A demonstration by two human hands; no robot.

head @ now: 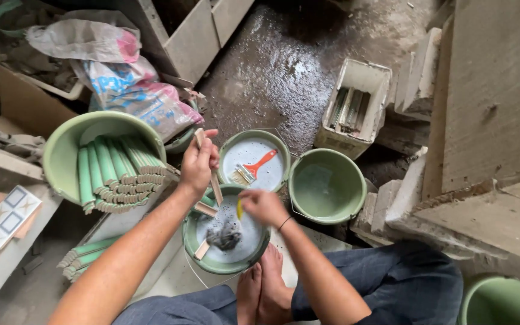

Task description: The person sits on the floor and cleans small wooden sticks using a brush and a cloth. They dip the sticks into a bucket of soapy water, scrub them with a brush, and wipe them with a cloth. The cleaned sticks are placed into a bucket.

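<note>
- Several patterned square tiles [4, 218] lie on a ledge at nine o'clock, far left.
- A large green tub [67, 150] tipped on its side at ten o'clock holds a stack of long green moulded strips [115, 171]; more strips [85, 256] lie below it at eight o'clock.
- Printed sacks [130, 90] slump behind the tub at eleven o'clock.
- The left hand [198, 164], just left of centre, has its fingers closed around a pale narrow strip [212, 180], holding it upright and slightly tilted over the near bucket.
- The near green bucket [195, 241], at six o'clock above the bare feet [264, 289], holds whitish liquid, another strip and a grey wet wad [225, 236].
- The right hand [264, 207] hangs over that bucket, fingers curled on something yellow [239, 209]; what it is, I cannot tell.
- A second bucket [229, 150] at twelve o'clock holds a brush with an orange handle [253, 167].
- A third green bucket [326, 186] sits at two o'clock, just right of the second.
- A white crate [356, 105] stands at one o'clock on wet floor.
</note>
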